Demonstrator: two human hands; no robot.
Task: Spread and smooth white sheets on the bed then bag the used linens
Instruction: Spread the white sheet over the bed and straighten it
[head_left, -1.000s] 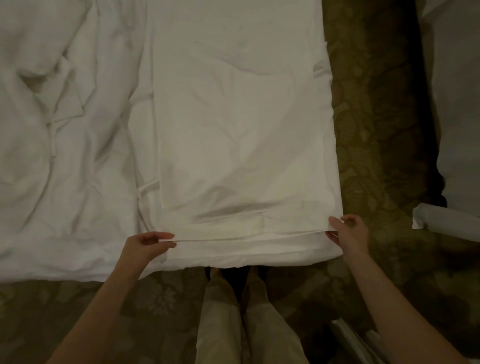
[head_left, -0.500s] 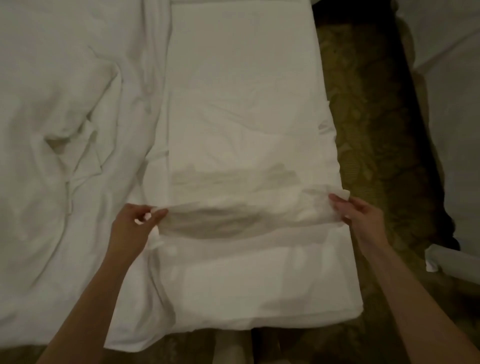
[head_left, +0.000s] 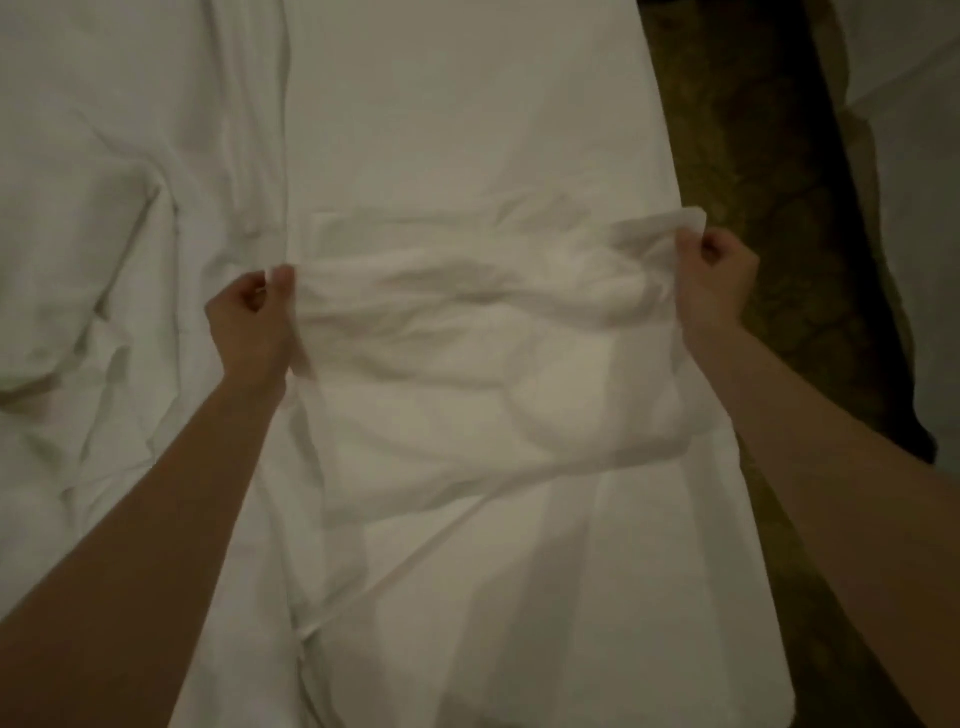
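A folded white sheet (head_left: 467, 130) lies as a long strip down the middle of the view. Its top layer (head_left: 478, 353) is lifted and bunched between my hands. My left hand (head_left: 252, 322) pinches the layer's left corner between thumb and fingers. My right hand (head_left: 714, 280) grips the right corner, held slightly higher and farther out. The lifted cloth sags in wrinkles between the two hands. A crumpled white sheet (head_left: 104, 260) covers the surface to the left.
A strip of dark patterned carpet (head_left: 753, 208) runs along the right side of the folded sheet. More white fabric (head_left: 914, 182) hangs at the far right edge.
Both hands have carried the top layer's near edge away from me along the folded sheet, lifting it higher. The camera has moved forward, so my legs are out of view.
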